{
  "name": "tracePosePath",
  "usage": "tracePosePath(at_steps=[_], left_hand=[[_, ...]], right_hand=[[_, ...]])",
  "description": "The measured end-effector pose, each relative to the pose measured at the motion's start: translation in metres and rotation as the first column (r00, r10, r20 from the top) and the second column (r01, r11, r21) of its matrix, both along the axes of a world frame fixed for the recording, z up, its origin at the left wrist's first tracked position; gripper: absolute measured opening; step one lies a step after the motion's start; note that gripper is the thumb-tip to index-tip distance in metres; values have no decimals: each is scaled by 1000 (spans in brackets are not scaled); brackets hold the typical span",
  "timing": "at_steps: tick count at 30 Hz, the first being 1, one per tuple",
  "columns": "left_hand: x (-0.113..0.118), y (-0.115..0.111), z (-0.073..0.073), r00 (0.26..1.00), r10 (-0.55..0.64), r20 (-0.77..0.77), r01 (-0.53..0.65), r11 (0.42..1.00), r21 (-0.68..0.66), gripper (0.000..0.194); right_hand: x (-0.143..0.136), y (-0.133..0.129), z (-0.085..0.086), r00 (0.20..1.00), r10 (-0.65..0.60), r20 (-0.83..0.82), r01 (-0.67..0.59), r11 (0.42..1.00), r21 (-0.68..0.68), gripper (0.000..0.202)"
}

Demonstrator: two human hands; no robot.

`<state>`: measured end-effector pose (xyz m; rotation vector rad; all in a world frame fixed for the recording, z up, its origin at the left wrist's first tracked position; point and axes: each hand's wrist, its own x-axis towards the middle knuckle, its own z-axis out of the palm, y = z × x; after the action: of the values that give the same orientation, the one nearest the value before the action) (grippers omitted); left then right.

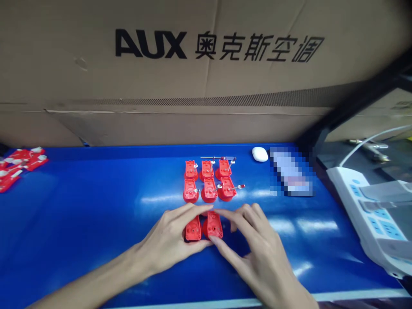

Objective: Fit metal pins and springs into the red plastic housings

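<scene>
Two red plastic housings sit side by side on the blue tabletop. My left hand (172, 234) curves around the left housing (193, 230), index finger along its far side and thumb at its near edge. The right housing (213, 225) is between the thumb and index finger of my right hand (254, 240). Both my index fingertips almost meet behind the pair. Just beyond stand several more red housings in two rows, such as a front one (190, 190) and a back one (207, 170); small metal-and-white pins stick out of them.
Red and white parts (22, 163) lie at the far left. A white rounded case (260, 154) and a blurred phone-like object (291, 171) rest at the back right. A white power strip (370, 214) stands at the right edge. Behind the table (96, 206) rises a cardboard wall (180, 86).
</scene>
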<state>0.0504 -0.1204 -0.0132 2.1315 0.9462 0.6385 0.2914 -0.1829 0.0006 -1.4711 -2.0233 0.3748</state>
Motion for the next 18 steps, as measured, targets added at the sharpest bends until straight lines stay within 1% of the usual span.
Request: tracePosePath(at_steps=[2,4,7,10,15,18], left_hand=[[-2,0,3,1000,-2,-25,2,1000,12,76],[-5,0,7,999,-1,-45,3,999,39,78],[-10,2,12,996,9,-88,-1,996,89,76],[-14,5,19,990,13,-141,3,994,110,70],[-27,11,33,977,-32,-212,36,999,18,50],[-45,17,36,964,21,-265,-31,999,-34,52]], right_hand=[[0,1,-2,999,3,38,-1,999,-47,48],[3,3,-5,997,20,73,-13,996,-90,53],[6,6,-7,994,44,98,-30,991,-134,49],[9,8,-7,995,63,81,-50,987,-153,47],[8,8,-6,995,86,51,-78,986,-144,46],[0,6,-4,986,139,95,-126,984,-125,47]])
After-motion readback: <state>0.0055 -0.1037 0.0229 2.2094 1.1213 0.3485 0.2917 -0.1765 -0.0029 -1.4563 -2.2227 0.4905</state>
